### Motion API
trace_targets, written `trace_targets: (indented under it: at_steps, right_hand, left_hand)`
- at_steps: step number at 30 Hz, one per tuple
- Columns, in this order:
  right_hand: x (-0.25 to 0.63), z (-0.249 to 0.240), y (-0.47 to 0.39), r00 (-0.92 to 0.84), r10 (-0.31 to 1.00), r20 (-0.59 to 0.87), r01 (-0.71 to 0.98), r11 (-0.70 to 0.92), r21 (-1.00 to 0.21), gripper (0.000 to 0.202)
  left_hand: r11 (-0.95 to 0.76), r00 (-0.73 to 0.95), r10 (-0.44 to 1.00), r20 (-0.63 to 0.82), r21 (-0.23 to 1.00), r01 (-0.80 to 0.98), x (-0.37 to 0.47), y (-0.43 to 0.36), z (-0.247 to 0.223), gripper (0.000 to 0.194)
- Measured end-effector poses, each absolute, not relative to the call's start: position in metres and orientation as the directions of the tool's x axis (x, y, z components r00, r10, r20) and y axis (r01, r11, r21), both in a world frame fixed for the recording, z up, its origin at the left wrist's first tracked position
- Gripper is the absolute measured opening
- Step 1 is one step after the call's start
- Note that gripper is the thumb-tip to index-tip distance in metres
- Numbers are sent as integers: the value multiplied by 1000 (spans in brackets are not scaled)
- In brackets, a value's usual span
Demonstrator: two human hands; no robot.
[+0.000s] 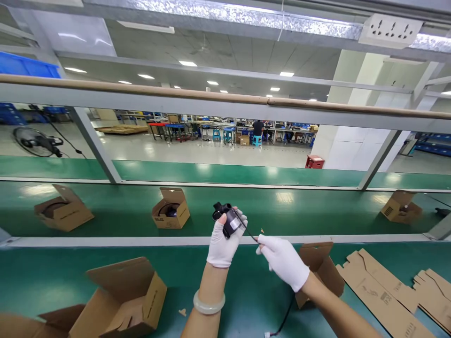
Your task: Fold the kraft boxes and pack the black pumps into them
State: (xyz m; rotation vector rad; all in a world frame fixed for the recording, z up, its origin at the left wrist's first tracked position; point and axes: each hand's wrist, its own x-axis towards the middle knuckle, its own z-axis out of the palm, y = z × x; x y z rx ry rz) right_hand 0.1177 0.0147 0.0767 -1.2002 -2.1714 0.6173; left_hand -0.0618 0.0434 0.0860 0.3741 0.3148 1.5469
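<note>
My left hand [223,244], in a white fingertip-less glove, is wrapped round a small black pump [231,223] with a pale label on its side. From the pump a thin black cable [248,232] runs down to my right hand [283,260], also gloved, which pinches it between thumb and fingers. Below that hand the cable hangs to the green bench and ends in a white connector [267,334]. Partly hidden behind my right wrist stands an open cardboard box [322,270].
Open boxes [123,300] stand at the lower left. Flattened cartons [384,295] lie at the right. Beyond a metal rail [141,241], a green conveyor [120,202] carries several open boxes, one [172,211] with black contents. Frame posts [95,145] and a crossbar [211,101] rise beyond.
</note>
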Motion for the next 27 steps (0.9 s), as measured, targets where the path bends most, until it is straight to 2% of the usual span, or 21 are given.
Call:
trace_targets:
  at_steps: [2,3,5,8,10,12,15,17,19,22,23,25,27]
  right_hand:
    - [115,63,5,-523,821,231,725,570,-387,33]
    - [113,59,-1,-562,805,189,760,593,-267,35]
    - [111,57,-13,-624,776,90,769,631,-107,35]
    - [113,78,-32,-704,710,10,710,704,-20,27]
    - [119,106,-43,-745,667,9,667,745,4,18]
    - [127,138,-48,-777,626,67,628,778,28,11]
    - [140,177,-37,-766,579,281,619,781,79,19]
    - [144,192,-18,-704,569,425,657,749,85,25]
    - [145,197,7,-636,577,513,683,730,27,24]
    - [143,187,41,-576,637,513,644,740,-196,16]
    - [143,180,48,-568,665,485,619,734,-281,16]
    - [143,164,53,-563,718,409,605,695,-388,18]
    - [144,148,46,-558,754,348,671,656,-346,22]
  left_hand:
    - [16,-2,999,-53,339,-941,-64,48,87,32]
    - [21,-2,998,-66,334,-942,-64,50,87,33]
    - [-28,-51,998,-42,437,-899,-64,53,85,38]
    - [-218,-250,967,48,660,-719,-61,57,76,45]
    - [-306,-332,936,115,730,-611,-57,59,70,46]
    - [-343,-331,926,181,770,-538,-52,58,67,48]
    - [-333,-201,942,270,828,-451,-45,52,70,67]
    - [-313,-92,949,303,853,-418,-38,45,75,81]
    - [-281,62,942,331,875,-394,-32,36,81,86]
    - [-245,306,877,369,894,-375,-27,25,85,89]
    - [-249,328,864,381,892,-378,-27,23,84,90]
    - [-283,261,878,402,874,-395,-29,21,82,92]
    - [-333,130,901,415,851,-406,-33,22,79,86]
